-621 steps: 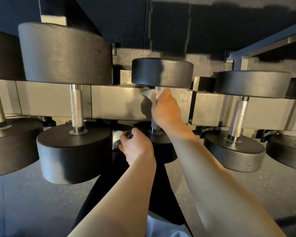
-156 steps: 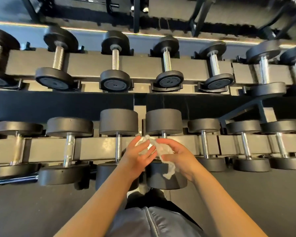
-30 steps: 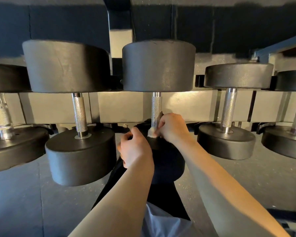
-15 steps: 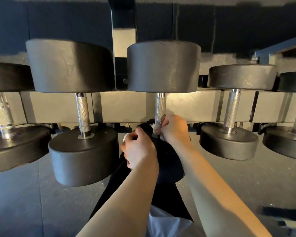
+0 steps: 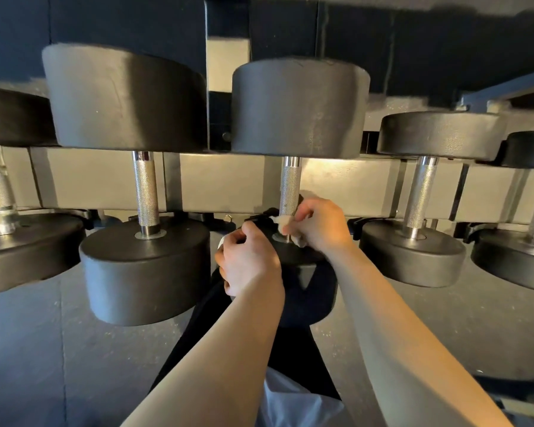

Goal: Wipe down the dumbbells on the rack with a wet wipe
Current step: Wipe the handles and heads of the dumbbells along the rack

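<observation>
- Grey speckled floor (image 5: 59,349); dark wall (image 5: 121,23) beyond the grey rack (image 5: 228,183).
- Five dumbbells (image 5: 299,106) in view.
- Right hand (image 5: 319,224) pinches the wipe (image 5: 279,219) round the middle handle's near end.
- Left hand (image 5: 248,261) curls on the near head; what it grips, I cannot tell.

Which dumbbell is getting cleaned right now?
Look along the grey rack with its row of black dumbbells. The one being cleaned is in the middle. Only it has a white wipe pressed against its silver handle by the right hand.
</observation>
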